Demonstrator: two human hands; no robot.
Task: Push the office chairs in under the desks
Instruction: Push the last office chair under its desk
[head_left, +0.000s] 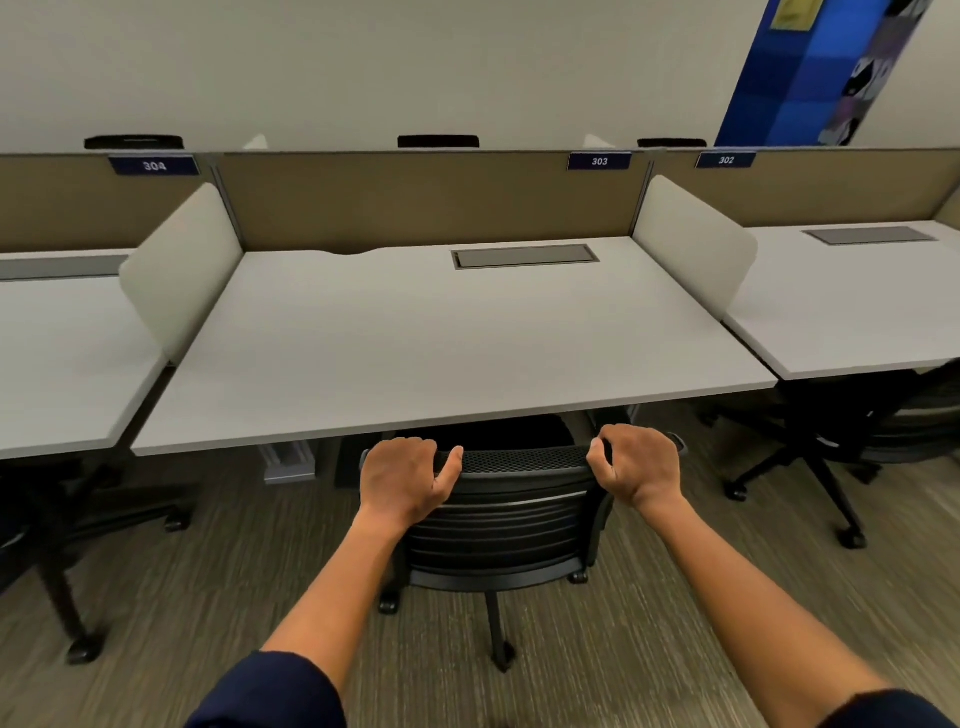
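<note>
In the head view, the top edge of the black office chair (511, 512) is grasped at its left corner by the left hand (402, 480) and at its right corner by the right hand (638, 464). Its seat is tucked under the middle desk (415, 343), labelled 303.

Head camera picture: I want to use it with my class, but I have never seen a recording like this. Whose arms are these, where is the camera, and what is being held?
The camera sits on a person's head and looks forward and down, so the two bare arms are the wearer's own. The left hand and right hand grip the top edge of a black office chair, whose seat is already partly under the desk labelled 303. The desktop holds only a built-in grey hatch. Similar desks stand on either side.
</note>
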